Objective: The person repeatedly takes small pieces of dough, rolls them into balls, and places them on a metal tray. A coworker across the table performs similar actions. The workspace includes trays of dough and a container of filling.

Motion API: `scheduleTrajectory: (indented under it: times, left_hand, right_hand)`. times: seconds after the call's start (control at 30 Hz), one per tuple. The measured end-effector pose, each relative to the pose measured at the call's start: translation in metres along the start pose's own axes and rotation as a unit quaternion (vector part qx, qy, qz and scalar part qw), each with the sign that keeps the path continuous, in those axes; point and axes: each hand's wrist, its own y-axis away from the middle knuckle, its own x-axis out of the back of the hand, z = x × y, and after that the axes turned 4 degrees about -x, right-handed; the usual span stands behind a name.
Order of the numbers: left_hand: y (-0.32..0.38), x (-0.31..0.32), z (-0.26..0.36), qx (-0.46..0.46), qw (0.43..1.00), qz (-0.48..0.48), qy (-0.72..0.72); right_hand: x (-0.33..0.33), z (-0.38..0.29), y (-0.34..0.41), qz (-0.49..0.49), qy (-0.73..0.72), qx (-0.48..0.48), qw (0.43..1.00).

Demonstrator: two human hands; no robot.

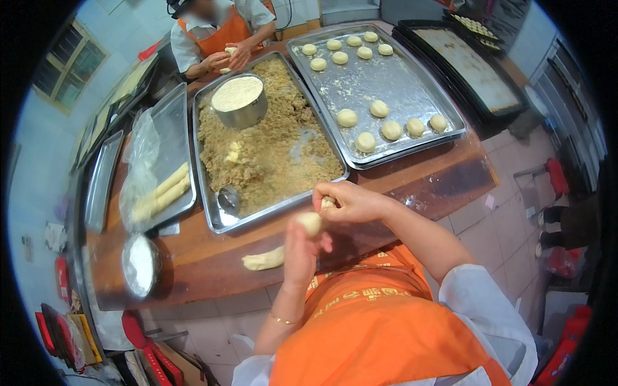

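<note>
My left hand holds a round dough ball in its fingers, above the table's near edge. Right beside it, my right hand pinches a small piece of dough against the ball's upper side; whether the two are joined cannot be told. A short dough roll lies on the wooden table, partly hidden by my left hand. Beyond my hands, a metal tray holds crumbly brown filling, a metal pot of pale powder and a small metal cup. Several dough balls sit on the floured tray at right.
A co-worker shapes dough across the wooden table. At left, long dough rolls lie partly under plastic on a tray, near a bowl of white flour. Stacked black trays stand at far right.
</note>
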Motion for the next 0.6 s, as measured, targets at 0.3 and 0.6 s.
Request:
scheduleTrajectory:
  times: [0.3,0.6]
  left_hand:
    - [0.000,-0.002,-0.004,0.033,0.998,0.036,0.038]
    - [0.004,-0.009,0.002,0.024,0.996,0.060,-0.058]
  right_hand:
    - [-0.001,-0.007,0.003,-0.010,0.039,0.008,0.999]
    - [-0.003,-0.011,0.006,-0.021,0.048,0.004,0.999]
